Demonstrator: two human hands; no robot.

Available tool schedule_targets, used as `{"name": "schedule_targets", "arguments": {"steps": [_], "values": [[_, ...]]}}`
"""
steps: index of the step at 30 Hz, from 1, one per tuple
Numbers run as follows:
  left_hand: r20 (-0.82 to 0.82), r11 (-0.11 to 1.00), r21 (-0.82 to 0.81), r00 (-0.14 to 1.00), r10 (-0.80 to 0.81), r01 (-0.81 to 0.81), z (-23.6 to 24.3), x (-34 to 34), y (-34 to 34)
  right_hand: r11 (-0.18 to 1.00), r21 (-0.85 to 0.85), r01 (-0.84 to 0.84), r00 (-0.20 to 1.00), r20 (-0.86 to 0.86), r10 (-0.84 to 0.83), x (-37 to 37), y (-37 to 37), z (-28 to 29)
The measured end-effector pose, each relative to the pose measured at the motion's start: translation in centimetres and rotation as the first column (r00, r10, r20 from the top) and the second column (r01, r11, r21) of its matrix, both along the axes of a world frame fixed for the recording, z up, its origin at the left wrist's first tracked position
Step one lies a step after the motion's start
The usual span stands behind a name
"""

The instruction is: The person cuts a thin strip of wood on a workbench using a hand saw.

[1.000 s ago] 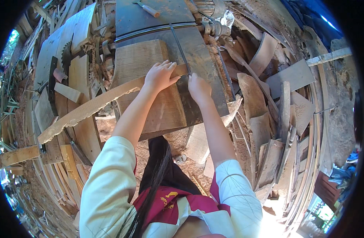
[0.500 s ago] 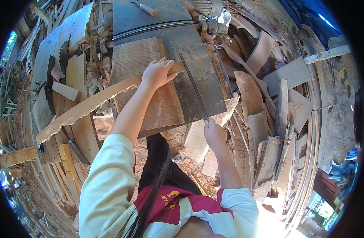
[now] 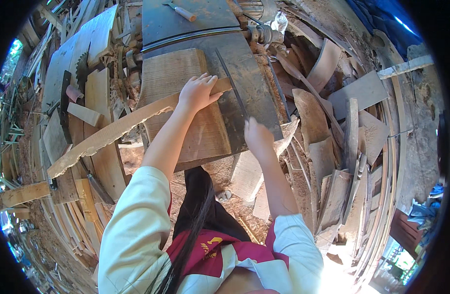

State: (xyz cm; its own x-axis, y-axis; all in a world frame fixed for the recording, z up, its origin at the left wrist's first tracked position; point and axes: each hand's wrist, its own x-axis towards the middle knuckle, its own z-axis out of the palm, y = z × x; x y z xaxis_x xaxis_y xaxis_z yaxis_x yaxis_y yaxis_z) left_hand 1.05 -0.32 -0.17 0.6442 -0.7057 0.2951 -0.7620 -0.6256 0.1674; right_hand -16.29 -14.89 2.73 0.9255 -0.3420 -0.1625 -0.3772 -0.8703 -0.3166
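Observation:
A long wooden strip with one ragged edge lies slantwise across a thick wooden board, which rests on a dark metal machine table. My left hand grips the strip near its right end, fingers over the top and thumb along the near side. My right hand is closed around the near end of a long, thin, dark blade-like tool. Its handle is hidden in my fist, and I cannot tell whether it is a saw or a file. The tool runs close past the strip's right end.
A chisel-like tool with a wooden handle lies at the table's far end. Wood offcuts pile up on the right. Boards and a toothed round blade stand on the left. Sawdust covers the ground.
My right hand has moved away from me and slightly left, pushing the dark tool farther along the strip's end. My left hand keeps its hold on the strip; the whole view has shifted slightly.

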Motion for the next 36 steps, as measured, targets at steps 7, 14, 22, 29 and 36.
{"name": "schedule_targets", "arguments": {"steps": [7, 14, 22, 29, 36], "values": [[-0.001, 1.000, -0.015, 1.000, -0.020, 0.019, 0.3, -0.1, -0.6, 1.000, -0.012, 0.027, 1.000, -0.004, -0.027, 9.0, -0.4, -0.9], [-0.042, 1.000, 0.002, 0.999, -0.015, 0.015, 0.3, 0.1, -0.2, 0.999, -0.037, 0.015, 1.000, 0.010, -0.015, 0.9, -0.2, -1.5], [-0.054, 1.000, 0.011, 0.999, -0.004, 0.004, 0.4, -0.2, 0.0, 0.998, 0.010, 0.059, 0.991, -0.117, -0.057, -7.9, -0.2, -0.2], [-0.061, 1.000, 0.023, 0.998, 0.001, 0.001, 0.4, -0.1, 0.0, 0.998, -0.006, 0.066, 0.991, -0.112, -0.066, -7.6, -0.1, 0.2], [-0.052, 1.000, 0.012, 0.999, 0.010, -0.010, 0.3, -0.1, 0.2, 1.000, 0.004, 0.017, 0.999, -0.031, -0.016, -1.8, 1.1, -0.3]]}}
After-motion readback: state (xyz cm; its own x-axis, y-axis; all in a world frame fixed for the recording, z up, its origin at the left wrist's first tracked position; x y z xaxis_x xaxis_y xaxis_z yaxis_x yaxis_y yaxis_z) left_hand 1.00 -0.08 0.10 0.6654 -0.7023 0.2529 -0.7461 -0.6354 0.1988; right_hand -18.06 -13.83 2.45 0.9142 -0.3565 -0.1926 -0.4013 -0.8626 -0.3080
